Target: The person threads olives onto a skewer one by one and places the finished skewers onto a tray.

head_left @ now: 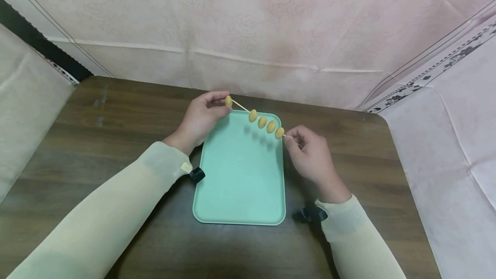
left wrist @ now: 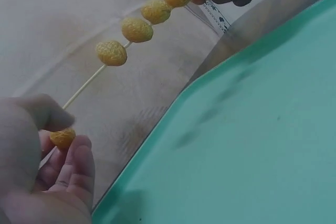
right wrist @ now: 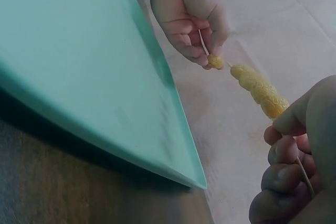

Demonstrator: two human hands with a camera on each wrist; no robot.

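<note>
A thin wooden skewer (head_left: 240, 105) with several small, wrinkled yellow balls (head_left: 271, 126) on it slants over the far end of a mint-green tray (head_left: 240, 175). My left hand (head_left: 197, 119) pinches a single yellow ball (left wrist: 63, 138) at the skewer's left end between thumb and fingers. A bare length of stick (left wrist: 86, 85) separates that ball from the others, which sit in a row toward the right. With thumb and curled fingers, my right hand (head_left: 310, 152) grips the skewer's right end just past the last ball (right wrist: 274, 106). The stick's tail (right wrist: 304, 174) runs down through that hand.
The tray lies flat on a dark brown wooden table (head_left: 135, 111) and bears the shadows of the balls. Pale patterned cloth (head_left: 232, 25) hangs behind the table, with more cloth (head_left: 453, 150) at its right side. Dark wrist devices (head_left: 197, 175) sit at both sleeves.
</note>
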